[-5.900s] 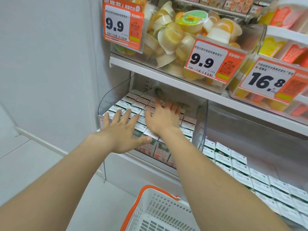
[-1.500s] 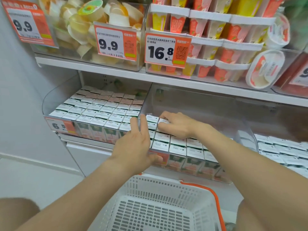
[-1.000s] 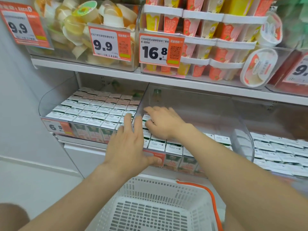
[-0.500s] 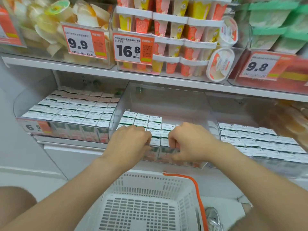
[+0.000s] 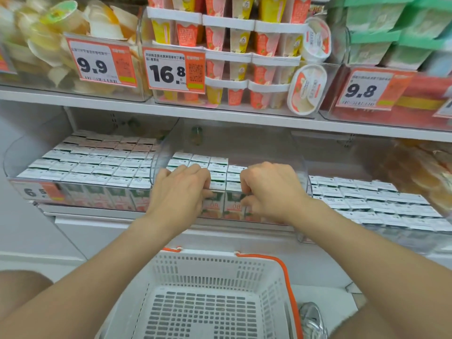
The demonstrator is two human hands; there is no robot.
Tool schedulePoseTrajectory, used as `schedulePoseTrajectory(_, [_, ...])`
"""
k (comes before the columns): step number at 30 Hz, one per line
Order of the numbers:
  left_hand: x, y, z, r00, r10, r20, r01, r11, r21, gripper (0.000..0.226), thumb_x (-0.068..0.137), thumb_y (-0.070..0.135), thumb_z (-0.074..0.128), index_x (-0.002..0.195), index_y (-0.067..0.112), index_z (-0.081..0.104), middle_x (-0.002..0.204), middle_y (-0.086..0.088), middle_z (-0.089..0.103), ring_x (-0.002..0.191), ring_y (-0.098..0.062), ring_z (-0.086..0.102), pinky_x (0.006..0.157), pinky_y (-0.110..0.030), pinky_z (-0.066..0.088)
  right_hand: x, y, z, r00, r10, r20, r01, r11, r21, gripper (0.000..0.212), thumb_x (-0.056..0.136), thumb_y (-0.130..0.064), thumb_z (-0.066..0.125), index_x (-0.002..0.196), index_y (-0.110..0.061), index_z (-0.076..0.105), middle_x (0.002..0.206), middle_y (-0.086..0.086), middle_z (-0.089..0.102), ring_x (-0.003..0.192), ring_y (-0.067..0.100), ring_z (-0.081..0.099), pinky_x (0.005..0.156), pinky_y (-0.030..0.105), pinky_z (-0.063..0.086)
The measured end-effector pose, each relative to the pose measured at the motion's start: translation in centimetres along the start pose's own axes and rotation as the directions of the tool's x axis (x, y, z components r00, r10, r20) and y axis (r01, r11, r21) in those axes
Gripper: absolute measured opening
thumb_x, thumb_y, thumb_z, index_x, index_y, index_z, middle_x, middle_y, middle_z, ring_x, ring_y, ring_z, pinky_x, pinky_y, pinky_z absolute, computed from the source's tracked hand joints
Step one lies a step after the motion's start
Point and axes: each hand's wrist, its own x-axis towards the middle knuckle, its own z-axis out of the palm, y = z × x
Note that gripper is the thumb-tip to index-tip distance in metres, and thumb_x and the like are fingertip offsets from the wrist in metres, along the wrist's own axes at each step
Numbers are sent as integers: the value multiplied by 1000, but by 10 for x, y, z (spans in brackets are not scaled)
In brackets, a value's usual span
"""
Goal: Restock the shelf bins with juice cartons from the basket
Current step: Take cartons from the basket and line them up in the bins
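At the time of inspection both hands were engaged at the front of the middle bin (image 5: 244, 143) on the lower shelf. The left hand (image 5: 179, 192) had its fingers curled down over the tops of the front-row juice cartons (image 5: 200, 160). The right hand (image 5: 271, 192), just beside it, was likewise closed on that row, with its thumb against the front of the row. Whether either hand also caught the bin's front lip could not be determined. The grip appeared intended to draw the stock forward and square it against the front wall, so that faces showed to the customer and the space behind stayed free. The cartons stood upright in tight rows filling only the forward part of this bin; its rear portion held none. The left bin (image 5: 9, 165), bearing a price label (image 5: 36, 192), was packed to the back, and its neighbour to the right also carried rows of cartons. The basket (image 5: 212, 260) sat directly below the hands, presumably for short reach, and no cartons showed in its visible part. In my judgement the loading was at or near its end, with tidying in hand. Tightly packed cartons may tip or ride up if pulled unevenly.
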Motion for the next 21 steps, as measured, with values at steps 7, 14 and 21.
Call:
schedulePoseTrajectory(7, [13,2,24,994,-44,97,38,997,71,20,99,28,67,88,29,50,89,9,56,89,-20,57,74,-39,30,18,7,18,997,-27,67,33,995,-95,25,87,-42,79,87,-22,63,91,-1,66,83,30,66,64,34,46])
schedulePoseTrajectory(14, [19,1,14,972,-27,232,25,1000,12,16,102,41,60,93,30,53,97,10,59,100,-20,58,81,-39,32,22,12,20,998,49,-31,-45,992,119,46,91,-58,57,66,-20,63,64,-7,63,69,19,60,62,32,49])
schedulePoseTrajectory(21, [18,-11,6,957,-32,288,-6,992,129,80,93,78,26,149,23,35,144,-3,43,130,-29,42,105,-49,38,75,23,41,964,242,114,-267,886,379,54,104,-60,29,133,-26,58,116,8,69,110,36,63,95,48,50])
